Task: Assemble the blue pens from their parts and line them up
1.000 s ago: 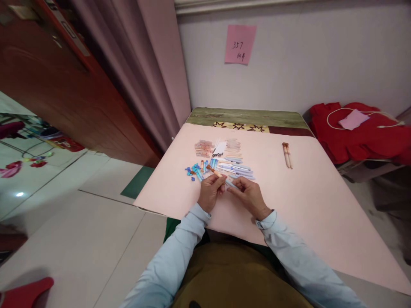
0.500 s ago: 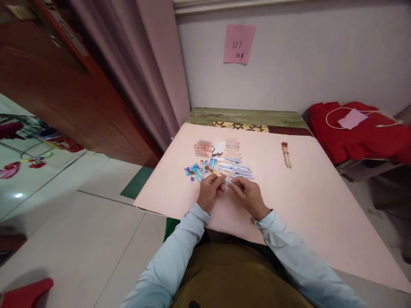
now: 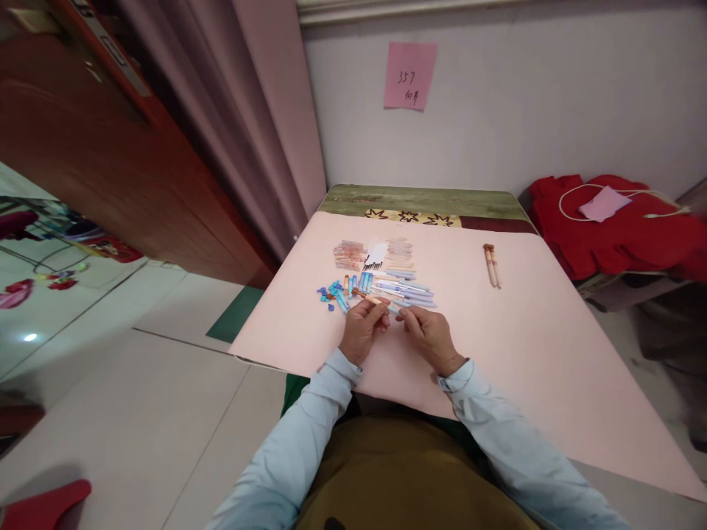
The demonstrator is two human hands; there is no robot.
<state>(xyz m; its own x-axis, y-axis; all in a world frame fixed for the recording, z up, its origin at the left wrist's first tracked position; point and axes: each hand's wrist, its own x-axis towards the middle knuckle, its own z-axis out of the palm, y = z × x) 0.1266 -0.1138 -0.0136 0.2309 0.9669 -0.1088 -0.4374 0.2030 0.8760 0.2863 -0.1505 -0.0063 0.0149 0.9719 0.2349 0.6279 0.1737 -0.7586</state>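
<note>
My left hand (image 3: 363, 327) is closed around a pen (image 3: 373, 299) with a brown top, which points up and to the left. Just to the right, my right hand (image 3: 431, 335) pinches the end of a pale blue tube-like piece (image 3: 394, 309) lying in line with the pen. Whether the two parts are joined is hidden by my fingers. Beyond my hands are several pale blue and lilac pen barrels (image 3: 412, 292). Short blue tubes (image 3: 366, 282) lie to their left, beside a scatter of small blue pieces (image 3: 330, 291).
Behind these lie reddish clear sticks (image 3: 350, 255), white refills with black ends (image 3: 376, 255) and beige sticks (image 3: 400, 252). Two brown-topped pens (image 3: 493, 266) rest at the right of the pink-covered table (image 3: 524, 368). Red cloth (image 3: 618, 239) is piled beyond the right edge.
My right hand's fingers have shifted slightly and curled more, showing more of the pale blue piece. The pen in my left hand tilts a little flatter.
</note>
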